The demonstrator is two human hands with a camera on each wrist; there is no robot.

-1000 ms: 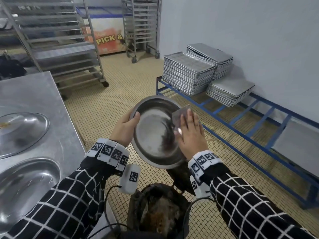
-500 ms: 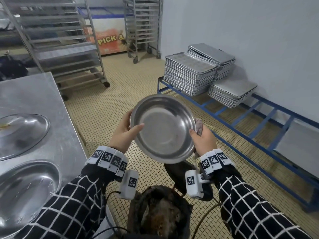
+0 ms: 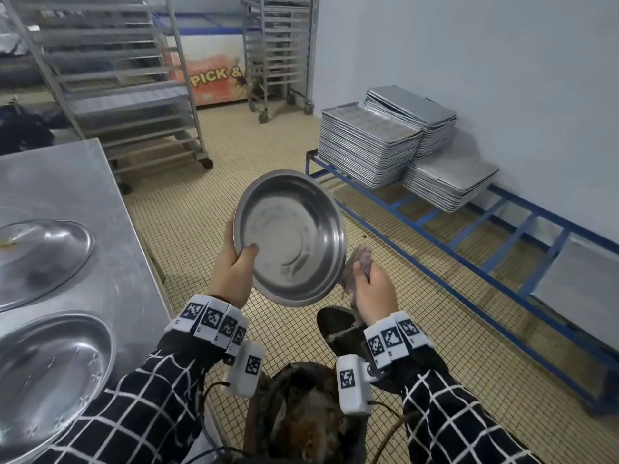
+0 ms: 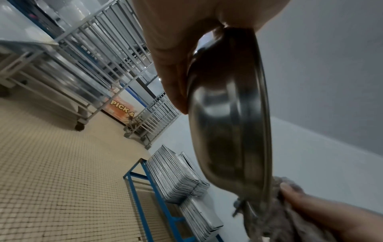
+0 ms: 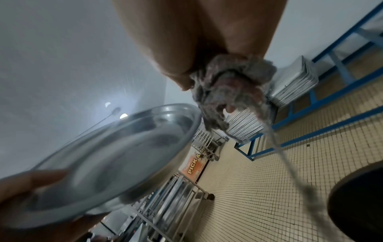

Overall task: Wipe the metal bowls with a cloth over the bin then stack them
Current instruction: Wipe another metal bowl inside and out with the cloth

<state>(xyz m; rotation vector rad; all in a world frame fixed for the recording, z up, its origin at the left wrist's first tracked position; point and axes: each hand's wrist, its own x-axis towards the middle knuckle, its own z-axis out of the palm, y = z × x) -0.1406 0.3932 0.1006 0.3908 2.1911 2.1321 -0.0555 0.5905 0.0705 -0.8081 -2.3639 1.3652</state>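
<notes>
Standing room: tiled floor (image 3: pixel 207 209) ran wide, with wheeled metal racks (image 3: pixel 110 95) at the far side.
Steel table (image 3: pixel 67 182): it sat on the person's left and carried two more bowls (image 3: pixel 43 380), one behind the other.
Blue frame rack (image 3: pixel 485 236): it stood along the wall on the right, loaded with stacked baking trays (image 3: pixel 368 145).
Bin (image 3: pixel 301 416): dark, low in the head view, below and nearer the person than the raised bowl.
Metal bowl (image 3: pixel 291 239): it was up in the air between both hands, tilted with its inside facing the person, and it looked clean and shiny.
Left hand (image 3: pixel 231 272): it gripped the bowl's left rim, thumb hooked inside, fingers curled behind the wall in the left wrist view.
Right hand (image 3: pixel 371 289): it was closed around the bunched cloth, just beside the bowl's lower right rim.
Cloth (image 5: pixel 228 88): grey and crumpled, it poked out of the fist, a loose thread trailing down; it lay right against the bowl's edge in the left wrist view.
</notes>
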